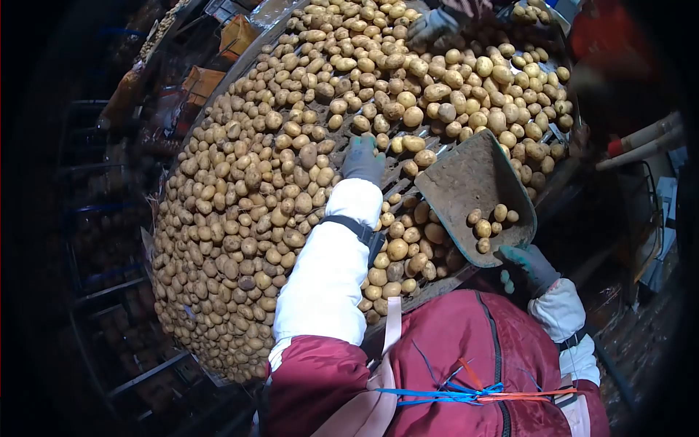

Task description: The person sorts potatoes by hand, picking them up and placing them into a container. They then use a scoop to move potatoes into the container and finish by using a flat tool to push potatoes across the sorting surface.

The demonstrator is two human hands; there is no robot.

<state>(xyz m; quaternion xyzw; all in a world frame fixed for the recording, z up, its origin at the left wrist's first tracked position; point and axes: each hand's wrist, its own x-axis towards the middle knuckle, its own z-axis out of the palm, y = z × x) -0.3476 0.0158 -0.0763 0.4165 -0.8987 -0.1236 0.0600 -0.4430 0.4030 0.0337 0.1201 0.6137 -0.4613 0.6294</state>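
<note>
My left hand, in a grey-green work glove, reaches into the potatoes at the middle of the heap. Its fingers look curled down; whether a potato is inside them is hidden. My right hand, gloved alike, is closed at the near end of a dirty dustpan. That dustpan lies tilted over the potatoes, and several small potatoes rest in its near right corner. Dark slats show between the potatoes beside my left hand.
Across the heap, a co-worker's gloved hand touches the potatoes. Another person's red clothing shows at the upper right. Pale poles jut in from the right. Metal racks stand in the dark at left.
</note>
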